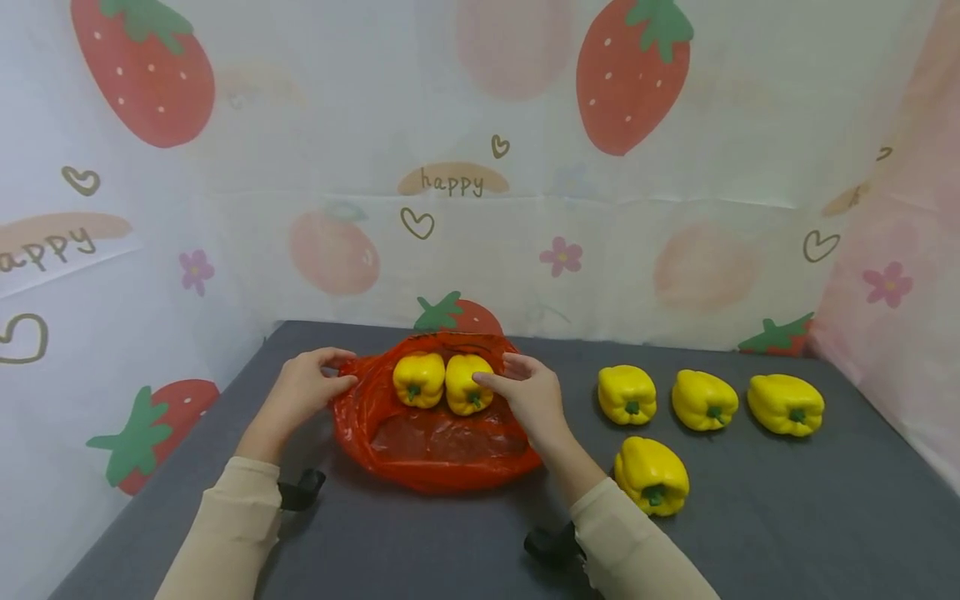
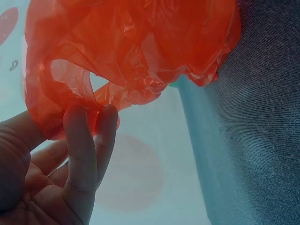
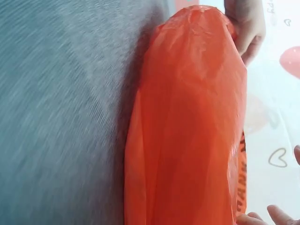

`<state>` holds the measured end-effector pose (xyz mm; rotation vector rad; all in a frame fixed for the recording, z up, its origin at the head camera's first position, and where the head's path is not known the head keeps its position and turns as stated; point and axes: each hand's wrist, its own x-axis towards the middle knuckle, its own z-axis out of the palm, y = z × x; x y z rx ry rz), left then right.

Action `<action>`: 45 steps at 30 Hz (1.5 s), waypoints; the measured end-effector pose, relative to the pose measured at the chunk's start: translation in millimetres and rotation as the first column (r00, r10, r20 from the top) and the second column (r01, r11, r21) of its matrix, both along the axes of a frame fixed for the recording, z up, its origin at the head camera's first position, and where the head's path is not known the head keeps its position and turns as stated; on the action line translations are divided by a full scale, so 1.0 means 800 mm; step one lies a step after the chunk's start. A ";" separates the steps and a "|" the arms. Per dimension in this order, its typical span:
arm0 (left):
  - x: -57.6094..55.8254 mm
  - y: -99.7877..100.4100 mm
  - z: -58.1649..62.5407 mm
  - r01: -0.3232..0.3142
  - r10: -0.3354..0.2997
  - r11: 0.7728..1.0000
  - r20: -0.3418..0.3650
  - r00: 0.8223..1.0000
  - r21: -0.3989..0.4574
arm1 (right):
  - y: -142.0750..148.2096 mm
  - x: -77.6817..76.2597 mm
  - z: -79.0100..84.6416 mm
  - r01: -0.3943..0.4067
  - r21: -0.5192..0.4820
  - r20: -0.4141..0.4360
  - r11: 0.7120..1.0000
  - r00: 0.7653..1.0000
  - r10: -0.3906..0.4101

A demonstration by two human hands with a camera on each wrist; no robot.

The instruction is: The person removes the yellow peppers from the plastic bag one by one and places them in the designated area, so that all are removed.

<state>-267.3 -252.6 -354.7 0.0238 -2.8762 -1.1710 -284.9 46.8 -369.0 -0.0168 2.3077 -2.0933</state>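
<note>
A red plastic bag (image 1: 435, 477) lies with its mouth spread wide on the dark tabletop. Inside it, two yellow bell peppers sit side by side, the left pepper (image 1: 418, 380) and the right pepper (image 1: 461, 392), stems facing me. My left hand (image 1: 306, 390) pinches the bag's left edge; the left wrist view shows thumb and fingers on the thin film (image 2: 126, 51). My right hand (image 1: 531, 396) reaches over the bag's right side, fingers loosely extended, its thumb overlapping the right pepper. In the right wrist view, its fingertips (image 3: 276, 214) show beside the bag's rim.
Several more yellow bell peppers stand to the right: three in a row, including a middle pepper (image 1: 703, 401), and a nearer pepper (image 1: 652, 477) beside my right sleeve. A fabric backdrop (image 1: 637, 275) with strawberry prints rises behind the grey table (image 1: 420, 550). Black pieces stick out at both wrists.
</note>
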 end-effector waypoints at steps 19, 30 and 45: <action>0.001 0.001 0.000 -0.001 0.001 1.000 -0.005 1.000 -0.017 | -0.048 -0.017 -0.023 0.197 -0.041 -0.043 0.979 0.979 -0.199; 0.001 -0.002 -0.002 0.001 -0.001 1.000 -0.014 1.000 -0.018 | -0.060 -0.024 -0.032 0.227 0.052 -0.032 0.973 0.974 -0.226; 0.002 0.000 0.000 0.001 -0.002 1.000 -0.010 1.000 -0.022 | -0.066 -0.025 -0.033 0.242 0.179 -0.019 0.954 0.970 -0.243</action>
